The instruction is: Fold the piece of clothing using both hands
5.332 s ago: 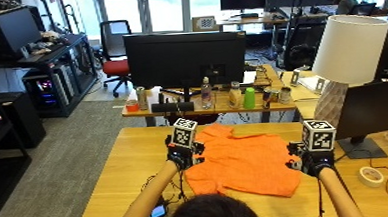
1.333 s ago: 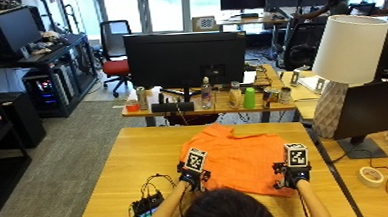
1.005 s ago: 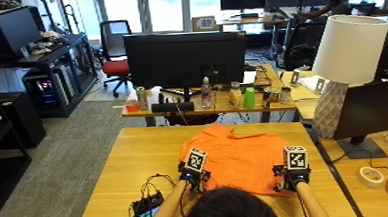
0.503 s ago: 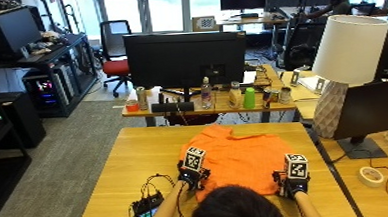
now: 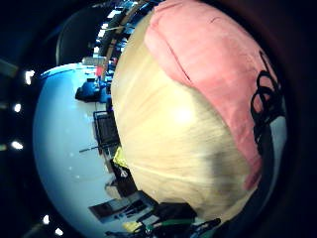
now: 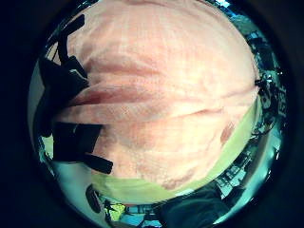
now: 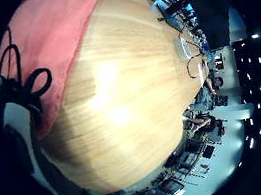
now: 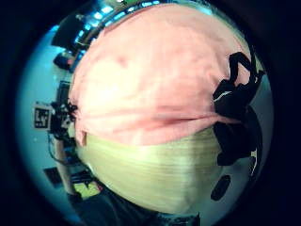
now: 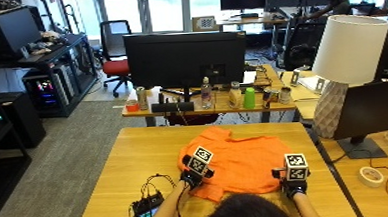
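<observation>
The left hand (image 9: 191, 176) and the right hand (image 9: 292, 184) are seen at the two near corners of an orange garment (image 9: 246, 158), which is spread flat on the wooden table (image 9: 136, 156) with its bulk lying away from the person. Whether the left hand's fingers (image 6: 71, 137) are pinching the fabric or only resting against it cannot be told, though in the left thumb-side palm view they are shown at the cloth's edge beside a raised ridge of fabric; the same is true of the right hand, whose fingers (image 8: 235, 94) appear at the hem where cloth meets bare wood. The garment's near hem is stretched side to side between the hands (neither is clearly nearer), so the coming fold is judged to run away from the body, toward the monitor (image 9: 185, 59)
</observation>
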